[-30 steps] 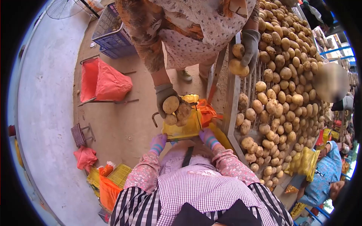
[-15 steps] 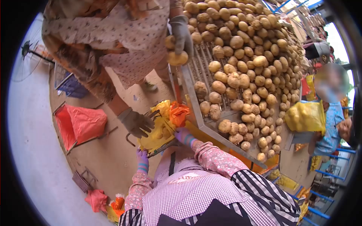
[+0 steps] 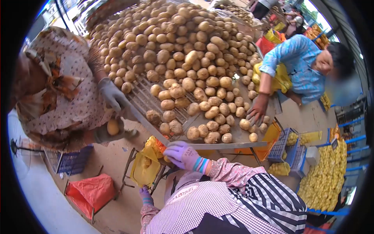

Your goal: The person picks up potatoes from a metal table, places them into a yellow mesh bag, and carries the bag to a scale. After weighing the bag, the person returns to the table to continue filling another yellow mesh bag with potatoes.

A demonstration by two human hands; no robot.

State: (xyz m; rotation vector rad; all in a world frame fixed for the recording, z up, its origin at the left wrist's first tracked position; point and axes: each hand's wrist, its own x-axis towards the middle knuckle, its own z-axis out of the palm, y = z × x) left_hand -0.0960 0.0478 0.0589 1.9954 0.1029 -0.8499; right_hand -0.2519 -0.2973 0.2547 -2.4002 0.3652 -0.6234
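My left hand (image 3: 145, 194), in a purple glove, is closed at the near rim of a yellow mesh sack (image 3: 145, 170) that hangs in a dark metal frame. A few potatoes show inside the sack. My right hand (image 3: 183, 155), also in a purple glove, is beside the metal sorting table's front edge (image 3: 226, 146), over the sack's right side. Its fingers are stretched to the left and slightly bent, and a small yellowish piece shows under their tips. Many potatoes (image 3: 191, 84) are heaped on the slatted table.
At left, a person in grey gloves holds a potato (image 3: 113, 127). Opposite, a person in a blue shirt reaches a bare hand (image 3: 257, 109) onto the table. A red sack (image 3: 91, 193) stands on the floor, with blue crates (image 3: 283, 146) and filled yellow sacks (image 3: 325, 175) at right.
My view has swung up and right across the table. My right hand has left the sack's rim for the table edge. The left co-worker's hand has moved away from the sack.
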